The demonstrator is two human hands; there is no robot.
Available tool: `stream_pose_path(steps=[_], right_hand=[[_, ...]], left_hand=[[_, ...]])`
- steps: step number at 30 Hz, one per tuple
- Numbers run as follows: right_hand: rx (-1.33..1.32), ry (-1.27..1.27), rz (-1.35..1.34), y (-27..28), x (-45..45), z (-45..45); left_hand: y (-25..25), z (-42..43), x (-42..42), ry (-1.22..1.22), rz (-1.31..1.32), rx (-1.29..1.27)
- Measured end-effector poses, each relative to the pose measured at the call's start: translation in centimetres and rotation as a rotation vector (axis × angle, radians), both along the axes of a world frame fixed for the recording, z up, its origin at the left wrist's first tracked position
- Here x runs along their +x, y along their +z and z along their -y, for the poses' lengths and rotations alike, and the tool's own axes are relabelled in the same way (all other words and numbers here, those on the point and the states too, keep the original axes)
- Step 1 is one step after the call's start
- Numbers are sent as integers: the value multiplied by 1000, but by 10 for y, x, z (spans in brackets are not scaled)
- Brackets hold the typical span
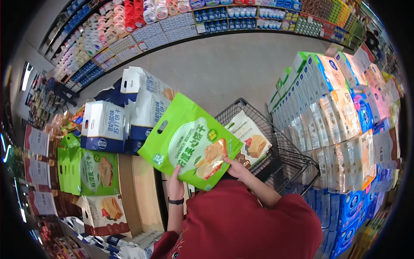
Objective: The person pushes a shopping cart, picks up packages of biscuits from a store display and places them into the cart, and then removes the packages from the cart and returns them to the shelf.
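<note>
Green bag [189, 140] pinched by the left hand [174, 186] and right hand [236, 167], mostly left of the cart [302, 162].
Each hand nips an edge, thumb on the printed face, fingers largely hidden behind: the left at the bag's lower side, the right, nearer the cart, at its base. From this grip the bag spreads up and away from the cart, its long axis slanting, with the handle slot [162, 126] at the end farther from the cart and the base toward it. Its base corner overlaps the cart in view; whether they touch cannot be told. Inside the cart lies a cream bag [255, 140]. Left of the cart stand white bags [103, 123]; right of it rise stacked packs [332, 108]. Well beyond the cart run stocked shelves [166, 32].
</note>
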State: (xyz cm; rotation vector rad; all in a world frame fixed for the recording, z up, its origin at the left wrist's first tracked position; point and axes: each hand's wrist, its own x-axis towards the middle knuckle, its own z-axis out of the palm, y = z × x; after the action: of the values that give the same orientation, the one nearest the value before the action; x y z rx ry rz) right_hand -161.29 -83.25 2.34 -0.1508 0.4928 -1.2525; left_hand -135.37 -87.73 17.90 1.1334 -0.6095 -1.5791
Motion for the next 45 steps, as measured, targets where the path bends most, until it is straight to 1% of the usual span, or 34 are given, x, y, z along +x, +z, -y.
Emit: stream_pose_path(steps=[1,3,4,5,6,7,8,10,15,17,20,22,26,29,31,32,33,34,35,36,39,42,43,45], right_hand=[[27,-53,7,-2,-9,-3],[87,-165,75,-4,-27,-3],[130,-226,115,-3,-32,-9],[171,-270,113,-5,-42,-12],[167,-261,158,-18,-53,-15],[161,-267,120,-25,-66,-18],[223,-294,121,-32,-77,-20],[311,-349,89,-45,-99,-25],[454,-433,-77,-72,-150,-38],[469,-420,-144,-88,-164,-42],[515,-345,-235,-133,-187,-48],[572,-253,-317,-146,-195,-49],[613,-223,-283,-175,-198,-44],[725,-244,-370,-194,-196,-37],[627,-295,-340,-199,-188,-33],[612,-306,-313,-216,-188,-33],[615,-337,-385,-203,-180,-31],[533,-429,-419,-220,-176,-33],[620,-466,-618,-253,-176,-36],[705,-516,-821,-275,-181,-37],[815,-271,-1571,-197,-162,-35],[891,-254,-1623,-183,-153,-38],[841,-288,-1632,-183,-153,-39],[734,-345,-1653,-202,-159,-45]], left_hand=[[12,7,-17,-63,-19,41],[-10,27,-32,-162,-34,69],[-13,31,-40,-215,-37,96],[-16,34,-48,-266,13,85],[-20,37,-56,-300,57,112],[-18,39,-65,-387,134,69],[-16,41,-71,-474,208,23],[-19,44,-75,-528,286,27],[-28,42,-65,-423,251,73],[-36,39,-52,-358,238,96],[-53,33,-32,-279,238,150],[-60,28,-21,-250,254,192],[-71,22,-7,-230,286,241],[-78,18,-1,-245,289,242],[-80,15,4,-214,317,236],[-76,15,3,-204,304,241],[-79,14,6,-175,296,246],[-82,14,9,-157,283,250],[-81,14,12,-141,283,258],[-84,13,16,-115,287,261],[-108,6,36,-52,254,281],[-131,-9,59,-26,291,339],[-135,-14,67,-41,289,370],[-141,-28,83,-64,282,434]])
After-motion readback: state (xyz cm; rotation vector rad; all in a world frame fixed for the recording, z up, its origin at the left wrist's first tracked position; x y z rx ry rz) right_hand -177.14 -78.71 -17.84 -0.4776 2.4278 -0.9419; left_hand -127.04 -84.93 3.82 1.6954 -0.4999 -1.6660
